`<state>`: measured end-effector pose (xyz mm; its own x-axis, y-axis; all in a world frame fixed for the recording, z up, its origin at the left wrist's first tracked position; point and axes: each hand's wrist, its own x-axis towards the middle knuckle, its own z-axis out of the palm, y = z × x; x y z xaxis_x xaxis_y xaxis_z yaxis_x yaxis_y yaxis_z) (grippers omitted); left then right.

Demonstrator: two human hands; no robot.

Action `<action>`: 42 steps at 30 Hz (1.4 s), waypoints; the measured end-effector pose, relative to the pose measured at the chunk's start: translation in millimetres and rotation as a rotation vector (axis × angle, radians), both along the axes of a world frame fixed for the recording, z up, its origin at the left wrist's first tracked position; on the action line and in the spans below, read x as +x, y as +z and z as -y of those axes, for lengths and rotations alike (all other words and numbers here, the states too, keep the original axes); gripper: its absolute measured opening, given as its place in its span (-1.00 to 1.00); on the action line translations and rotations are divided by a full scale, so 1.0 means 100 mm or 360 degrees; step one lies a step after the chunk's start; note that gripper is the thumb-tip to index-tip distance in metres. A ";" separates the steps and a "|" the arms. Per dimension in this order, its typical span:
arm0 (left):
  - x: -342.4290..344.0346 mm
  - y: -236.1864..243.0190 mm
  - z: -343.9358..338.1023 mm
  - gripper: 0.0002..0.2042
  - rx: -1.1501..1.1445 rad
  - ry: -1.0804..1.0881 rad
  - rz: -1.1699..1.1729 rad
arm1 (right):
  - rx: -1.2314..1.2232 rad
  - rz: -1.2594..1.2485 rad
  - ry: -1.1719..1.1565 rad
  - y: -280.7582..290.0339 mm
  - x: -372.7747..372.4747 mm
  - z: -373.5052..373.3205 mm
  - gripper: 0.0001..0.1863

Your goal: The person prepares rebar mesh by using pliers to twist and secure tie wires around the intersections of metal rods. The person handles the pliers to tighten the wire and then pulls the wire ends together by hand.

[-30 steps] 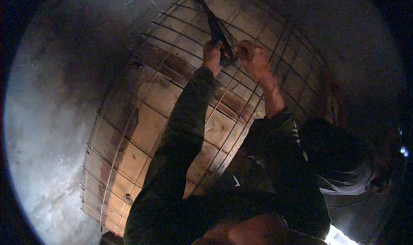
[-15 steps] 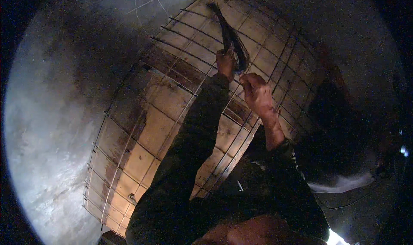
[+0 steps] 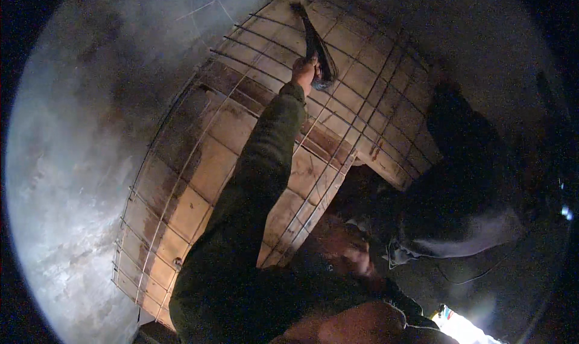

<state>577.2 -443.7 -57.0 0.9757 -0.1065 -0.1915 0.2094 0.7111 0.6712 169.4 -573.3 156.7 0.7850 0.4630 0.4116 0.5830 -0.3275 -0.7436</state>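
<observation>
My left hand [image 3: 303, 75] is closed around the broad near end of a dark, tapering bundle of what look like thin wires [image 3: 315, 45]. The bundle's narrow end reaches away to a small flared tip. Beneath it lies a metal bar grid [image 3: 241, 78] over pale boards [image 3: 193, 208]. Drawn back close to my body, my right hand [image 3: 356, 256] is dim and smeared, and its fingers cannot be made out. It is apart from the bundle, near the grid's near right edge.
A rough grey surface [image 3: 66, 163] runs along the left. Bar ends stick out along the grid's left edge. To the right lie a dark shape [image 3: 470, 151] and pale cloth-like material [image 3: 476, 235]. A bright white object [image 3: 464, 329] shows at the lower right.
My right hand has left the bundle's near end and come down toward my body. My left hand, still gripping the bundle, has shifted slightly left and away.
</observation>
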 end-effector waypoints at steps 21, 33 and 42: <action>-6.83 4.40 -1.38 -0.74 0.2704 0.0649 0.1779 | 0.1036 0.0076 -0.0233 1.08 -1.38 -0.35 -0.87; -7.99 4.12 -1.15 -0.64 0.3418 0.0721 0.1278 | 0.1547 -0.0180 0.0289 1.06 -1.56 -1.02 -0.84; -8.46 4.20 -1.43 -0.59 0.3704 0.0925 0.1023 | 0.1319 0.0025 0.0632 1.23 -2.15 -1.34 -0.85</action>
<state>-268.3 -300.3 362.8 0.7794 -0.0821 0.6212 -0.0898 -0.9958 -0.0190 -45.3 -438.9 279.4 0.6229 0.2498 0.7413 0.5506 0.5332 -0.6423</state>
